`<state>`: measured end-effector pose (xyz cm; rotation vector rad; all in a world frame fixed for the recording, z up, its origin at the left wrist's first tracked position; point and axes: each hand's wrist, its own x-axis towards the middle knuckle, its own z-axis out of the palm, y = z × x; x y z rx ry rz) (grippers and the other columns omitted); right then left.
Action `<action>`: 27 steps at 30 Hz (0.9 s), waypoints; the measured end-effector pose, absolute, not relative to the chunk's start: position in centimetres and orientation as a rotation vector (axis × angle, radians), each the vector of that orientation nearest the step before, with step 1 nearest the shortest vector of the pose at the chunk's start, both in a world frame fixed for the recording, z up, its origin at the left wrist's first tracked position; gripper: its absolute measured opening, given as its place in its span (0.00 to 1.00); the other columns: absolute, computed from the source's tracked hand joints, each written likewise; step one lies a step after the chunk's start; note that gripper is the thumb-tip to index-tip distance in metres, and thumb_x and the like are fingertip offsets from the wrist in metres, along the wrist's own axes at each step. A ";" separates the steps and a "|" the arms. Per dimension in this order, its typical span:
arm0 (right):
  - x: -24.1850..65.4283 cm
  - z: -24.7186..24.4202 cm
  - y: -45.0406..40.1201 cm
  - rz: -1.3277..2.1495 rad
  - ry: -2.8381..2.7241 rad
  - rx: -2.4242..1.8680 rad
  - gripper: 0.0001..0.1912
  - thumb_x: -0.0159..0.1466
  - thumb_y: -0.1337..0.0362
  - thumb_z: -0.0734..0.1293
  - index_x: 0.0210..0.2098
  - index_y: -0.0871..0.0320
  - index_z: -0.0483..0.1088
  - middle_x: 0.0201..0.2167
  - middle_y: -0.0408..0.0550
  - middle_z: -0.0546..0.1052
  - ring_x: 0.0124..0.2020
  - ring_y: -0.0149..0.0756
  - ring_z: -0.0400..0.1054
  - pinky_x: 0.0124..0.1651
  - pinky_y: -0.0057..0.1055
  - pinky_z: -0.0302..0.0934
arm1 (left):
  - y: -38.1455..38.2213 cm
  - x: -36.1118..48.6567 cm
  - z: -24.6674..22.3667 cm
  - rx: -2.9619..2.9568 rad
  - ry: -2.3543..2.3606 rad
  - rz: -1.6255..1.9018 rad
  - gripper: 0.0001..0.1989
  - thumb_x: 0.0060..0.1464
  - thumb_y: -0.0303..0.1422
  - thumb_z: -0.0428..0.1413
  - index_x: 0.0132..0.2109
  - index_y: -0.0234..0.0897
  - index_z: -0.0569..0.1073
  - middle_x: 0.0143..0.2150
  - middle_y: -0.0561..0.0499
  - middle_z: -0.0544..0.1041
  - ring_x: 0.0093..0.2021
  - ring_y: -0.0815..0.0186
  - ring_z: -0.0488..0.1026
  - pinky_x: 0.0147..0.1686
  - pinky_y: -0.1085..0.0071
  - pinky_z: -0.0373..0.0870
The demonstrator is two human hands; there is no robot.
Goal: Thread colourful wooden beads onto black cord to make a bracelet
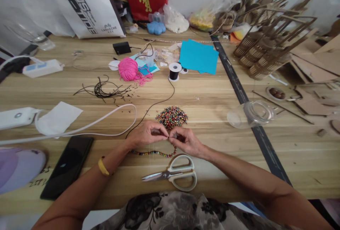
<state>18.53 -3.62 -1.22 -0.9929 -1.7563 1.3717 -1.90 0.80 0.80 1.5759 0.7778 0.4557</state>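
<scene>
My left hand (147,133) and my right hand (187,140) meet fingertip to fingertip, both in a pinch. Something tiny and dark, perhaps a bead, sits where the fingertips touch. A string of multicoloured beads (152,152) curves over the table below my hands, its right end rising to my right fingers. Just beyond the hands lies a pile of loose multicoloured beads (172,116). Black cord runs from a spool (174,72) down to behind my left hand. Scissors with pale handles (182,172) rest near my body, blades pointing left.
At left are a dark phone (67,166), a white cable (106,133) and cut black cords (102,90). Pink yarn (129,69) and blue sheets (199,57) lie farther back. A clear plastic container (252,113) and brown baskets (262,51) stand at right.
</scene>
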 end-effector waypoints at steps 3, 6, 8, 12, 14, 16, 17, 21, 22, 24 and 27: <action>18.5 -1.4 -3.7 1.389 -1.730 -0.997 0.09 0.63 0.62 0.65 0.30 0.61 0.67 0.23 0.42 0.66 0.24 0.26 0.58 0.25 0.23 0.54 | 0.8 -1.8 0.7 1.536 0.784 0.438 0.06 0.48 0.29 0.61 0.34 0.30 0.77 0.31 0.48 0.78 0.32 0.69 0.75 0.35 0.75 0.71; 18.4 -1.4 -3.6 1.423 -1.692 -0.988 0.09 0.62 0.60 0.67 0.32 0.61 0.68 0.24 0.41 0.67 0.24 0.26 0.58 0.25 0.22 0.54 | 0.7 -1.8 0.6 1.478 0.801 0.436 0.07 0.46 0.30 0.62 0.33 0.30 0.76 0.30 0.49 0.78 0.30 0.70 0.74 0.34 0.75 0.71; 18.4 -1.4 -3.6 1.445 -1.661 -0.973 0.10 0.61 0.60 0.68 0.34 0.61 0.68 0.24 0.41 0.67 0.24 0.25 0.59 0.25 0.22 0.54 | 0.6 -1.8 0.5 1.460 0.807 0.435 0.07 0.46 0.31 0.62 0.32 0.29 0.75 0.29 0.49 0.78 0.30 0.70 0.74 0.34 0.74 0.71; 18.4 -1.0 -3.6 1.429 -1.661 -0.939 0.10 0.60 0.60 0.69 0.35 0.61 0.68 0.26 0.43 0.69 0.26 0.27 0.61 0.28 0.23 0.57 | 0.5 -1.7 0.7 1.500 0.799 0.419 0.07 0.47 0.31 0.61 0.31 0.30 0.76 0.30 0.48 0.77 0.31 0.68 0.74 0.35 0.73 0.70; 18.5 -0.8 -3.5 1.372 -1.715 -0.916 0.09 0.61 0.60 0.68 0.33 0.61 0.69 0.27 0.45 0.70 0.27 0.28 0.62 0.29 0.24 0.58 | 0.6 -1.8 0.9 1.574 0.788 0.425 0.07 0.48 0.31 0.61 0.31 0.30 0.76 0.30 0.48 0.77 0.32 0.68 0.73 0.35 0.73 0.69; 18.5 -0.4 -3.4 1.305 -1.784 -0.887 0.08 0.62 0.61 0.67 0.31 0.61 0.68 0.28 0.46 0.70 0.28 0.30 0.62 0.31 0.26 0.58 | 0.8 -1.9 1.3 1.644 0.775 0.446 0.07 0.49 0.32 0.61 0.30 0.31 0.77 0.29 0.48 0.76 0.32 0.68 0.72 0.35 0.73 0.68; 18.5 -0.3 -3.3 1.277 -1.812 -0.869 0.08 0.62 0.61 0.67 0.30 0.60 0.68 0.28 0.46 0.69 0.28 0.31 0.62 0.32 0.27 0.59 | 0.9 -1.9 1.5 1.667 0.771 0.459 0.07 0.49 0.32 0.61 0.30 0.31 0.77 0.29 0.48 0.76 0.31 0.68 0.72 0.35 0.73 0.68; 18.5 -0.2 -3.4 1.222 -1.831 -0.825 0.11 0.59 0.61 0.68 0.26 0.59 0.63 0.29 0.48 0.69 0.32 0.34 0.63 0.36 0.31 0.60 | 0.9 -2.1 2.0 1.708 0.775 0.496 0.07 0.50 0.33 0.61 0.29 0.32 0.76 0.28 0.49 0.76 0.31 0.68 0.71 0.34 0.74 0.67; 18.5 -0.3 -3.4 1.239 -1.812 -0.832 0.11 0.59 0.61 0.68 0.27 0.59 0.63 0.29 0.47 0.69 0.31 0.33 0.63 0.35 0.30 0.60 | 0.9 -2.1 2.0 1.720 0.773 0.497 0.07 0.50 0.33 0.61 0.29 0.32 0.77 0.28 0.49 0.76 0.31 0.68 0.71 0.34 0.74 0.67; 18.5 -0.6 -3.5 1.314 -1.767 -0.868 0.10 0.59 0.61 0.69 0.30 0.59 0.64 0.27 0.44 0.68 0.27 0.30 0.61 0.30 0.26 0.58 | 0.8 -1.9 1.8 1.739 0.765 0.483 0.07 0.50 0.33 0.61 0.30 0.33 0.77 0.29 0.49 0.76 0.31 0.68 0.71 0.35 0.74 0.67; 18.5 -1.0 -3.7 1.389 -1.728 -0.924 0.08 0.61 0.61 0.68 0.32 0.60 0.67 0.24 0.41 0.67 0.23 0.27 0.59 0.25 0.23 0.54 | 0.7 -1.7 1.6 1.765 0.758 0.450 0.06 0.51 0.33 0.60 0.30 0.33 0.77 0.29 0.49 0.76 0.31 0.68 0.71 0.35 0.74 0.67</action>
